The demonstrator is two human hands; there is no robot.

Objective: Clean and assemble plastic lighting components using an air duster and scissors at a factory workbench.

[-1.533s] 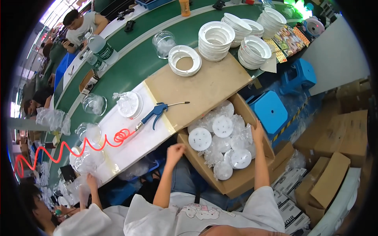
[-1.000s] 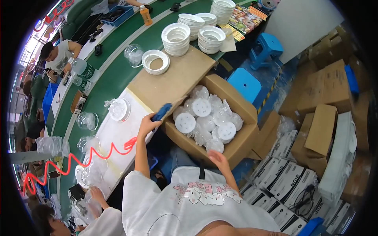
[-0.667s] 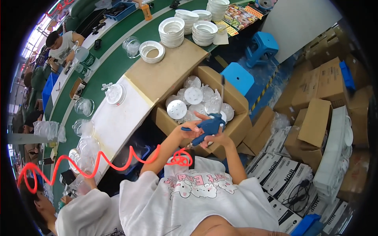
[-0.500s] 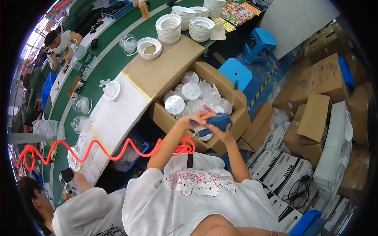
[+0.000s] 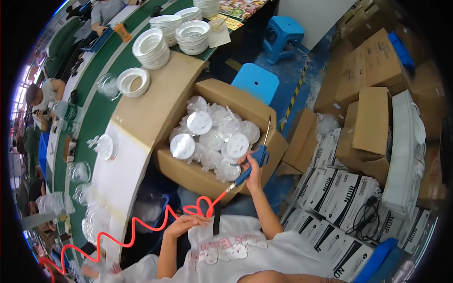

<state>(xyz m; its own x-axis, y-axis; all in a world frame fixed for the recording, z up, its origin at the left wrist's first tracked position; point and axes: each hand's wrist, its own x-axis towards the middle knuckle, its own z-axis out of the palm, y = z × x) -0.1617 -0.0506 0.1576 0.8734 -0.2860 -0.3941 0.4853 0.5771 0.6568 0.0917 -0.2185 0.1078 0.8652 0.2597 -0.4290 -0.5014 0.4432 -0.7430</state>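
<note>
My right hand (image 5: 254, 174) is wrapped round the handle of a blue air blow gun (image 5: 260, 154), whose thin metal nozzle points up and away. A coiled red air hose (image 5: 218, 198) runs from the gun's lower end towards the left. My left hand (image 5: 188, 224) lies with its fingers stretched out at the hose loops by my waist; whether it touches them I cannot tell. Beyond the gun is an open cardboard box (image 5: 181, 170) filled with clear, plastic-wrapped pieces, several with round white discs (image 5: 199, 122).
Stacked white rings (image 5: 151, 49) stand on the bench at the far left. A white disc piece (image 5: 106, 147) sits on the white board (image 5: 118, 167). Beyond the box are blue stools (image 5: 255, 84). Printed cartons (image 5: 337, 198) are piled to the right. Other people work at left.
My left hand has come off the air gun and moved down left to the hose. My right hand keeps the gun, now lower and nearer. The view has shifted.
</note>
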